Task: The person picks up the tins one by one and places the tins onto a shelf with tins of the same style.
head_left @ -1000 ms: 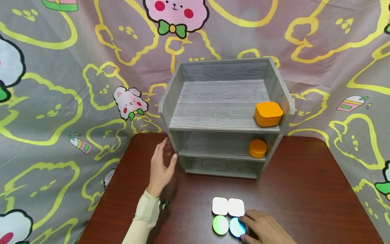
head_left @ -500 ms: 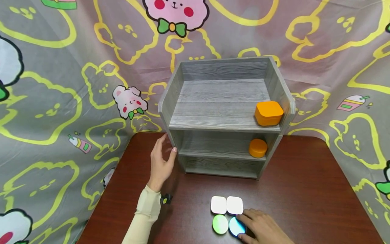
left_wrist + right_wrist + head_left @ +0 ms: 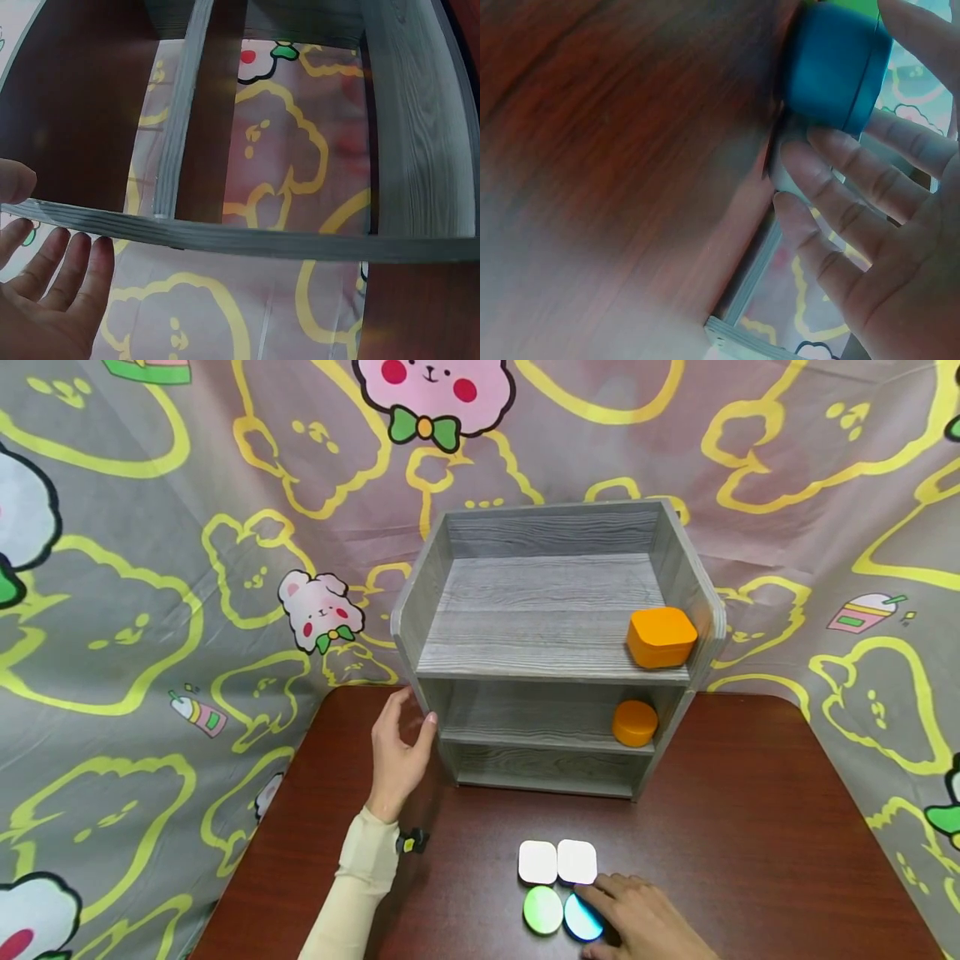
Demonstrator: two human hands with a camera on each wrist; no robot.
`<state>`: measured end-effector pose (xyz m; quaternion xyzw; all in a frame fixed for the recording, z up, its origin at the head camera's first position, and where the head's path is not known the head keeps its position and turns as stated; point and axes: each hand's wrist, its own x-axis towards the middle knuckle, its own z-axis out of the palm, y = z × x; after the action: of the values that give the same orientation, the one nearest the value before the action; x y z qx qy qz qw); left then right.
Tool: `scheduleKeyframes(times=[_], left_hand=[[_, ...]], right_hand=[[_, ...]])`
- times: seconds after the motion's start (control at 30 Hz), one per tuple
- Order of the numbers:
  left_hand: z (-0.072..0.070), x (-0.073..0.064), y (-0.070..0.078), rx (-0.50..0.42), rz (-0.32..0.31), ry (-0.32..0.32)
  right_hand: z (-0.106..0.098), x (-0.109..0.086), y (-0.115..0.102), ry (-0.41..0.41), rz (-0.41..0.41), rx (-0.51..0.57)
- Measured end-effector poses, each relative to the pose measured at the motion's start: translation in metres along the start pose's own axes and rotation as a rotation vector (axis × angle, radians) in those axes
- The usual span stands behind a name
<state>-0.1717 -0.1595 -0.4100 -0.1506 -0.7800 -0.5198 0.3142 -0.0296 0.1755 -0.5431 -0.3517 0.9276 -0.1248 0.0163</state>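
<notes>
In the head view my right hand (image 3: 637, 914) has its thumb and index finger on either side of a round blue box (image 3: 583, 917). The right wrist view shows that blue box (image 3: 832, 67) with a lid seam, the other fingers spread beside it. A round green box (image 3: 543, 910) stands left of it. Behind them are two square boxes with pale tops, a left one (image 3: 537, 862) and a right one (image 3: 577, 862). My left hand (image 3: 397, 760) is at the grey shelf's (image 3: 540, 643) left side, thumb near the front edge, fingers on the outside.
On the shelf's top board at the right sits a square orange box (image 3: 662, 637). Below it, on the middle board, stands a round orange box (image 3: 634, 724). The brown table (image 3: 772, 827) ends at a patterned cloth (image 3: 187, 635) behind and at both sides.
My right hand has shifted slightly left and closed in around the blue box. My left hand has moved up a little along the shelf side.
</notes>
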Motion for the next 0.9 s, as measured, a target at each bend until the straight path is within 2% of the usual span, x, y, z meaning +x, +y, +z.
scheduleKeyframes(times=[0.2,0.57,0.9], left_hand=[[0.0008,0.0041,-0.0011,-0.017,-0.007,0.016],[-0.0006,0.0047,-0.0007,-0.056,-0.041,0.011],[-0.0006,0.0056,-0.0007,-0.064,-0.036,0.0]], right_hand=[[-0.0029,0.0022,-0.0026,-0.074,0.046,0.042],[0.002,0.0033,-0.0021,-0.011,0.006,0.026],[0.0029,0.0054,0.0013,0.052,-0.034,0.01]])
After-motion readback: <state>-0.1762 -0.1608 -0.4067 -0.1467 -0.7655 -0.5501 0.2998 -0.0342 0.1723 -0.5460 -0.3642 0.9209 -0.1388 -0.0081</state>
